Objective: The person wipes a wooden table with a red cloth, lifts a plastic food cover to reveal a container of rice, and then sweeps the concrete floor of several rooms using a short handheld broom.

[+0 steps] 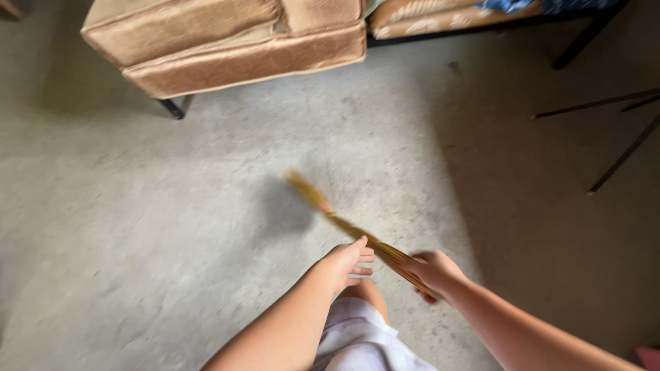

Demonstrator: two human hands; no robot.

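A thin bundle of yellow-brown broom sticks (330, 211) slants from the lower middle up to the left above the grey concrete floor (137, 227); its far end is blurred. My right hand (434, 271) is closed around the near end of the bundle. My left hand (349, 260) lies against the bundle a little further up, its fingers curled and touching it; whether it grips is hard to tell. Both bare forearms come in from the bottom edge. Below them a knee and pale lilac cloth (357, 336) show.
A tan cushioned seat (227, 41) on dark legs stands at the top left. Another tan cushion on a black frame (440, 17) is at the top right. Thin dark metal legs (619, 130) cross the right side. A pink object (650, 357) peeks in at the bottom right corner.
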